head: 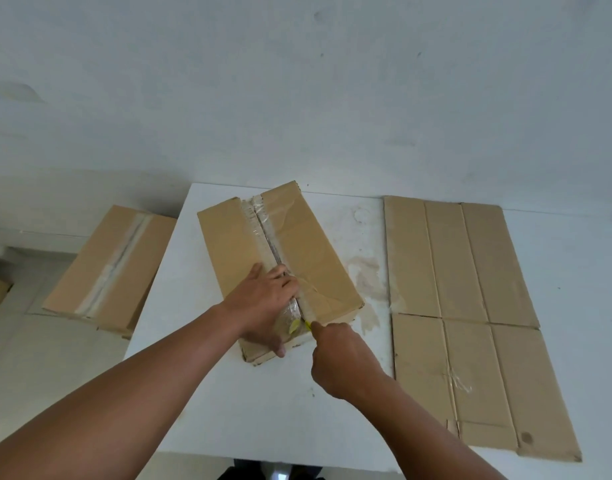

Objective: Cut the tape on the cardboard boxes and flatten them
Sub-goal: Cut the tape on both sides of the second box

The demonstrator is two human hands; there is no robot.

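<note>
We are slitting the tape (262, 230) on the middle box (228, 247), left hand (263, 301) pressing flat, right hand (340, 360) gripping a knife (307, 324); one flattened box (470, 306) is lying alongside, one sealed box (103, 268) waiting.

Bright, even daylight with soft faint shadows; wide-angle bending at the edges, slightly soft focus throughout.

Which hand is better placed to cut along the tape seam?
Right: the right hand grips the yellow cutter at the near end of the tape seam; the left hand steadies the box.
</note>
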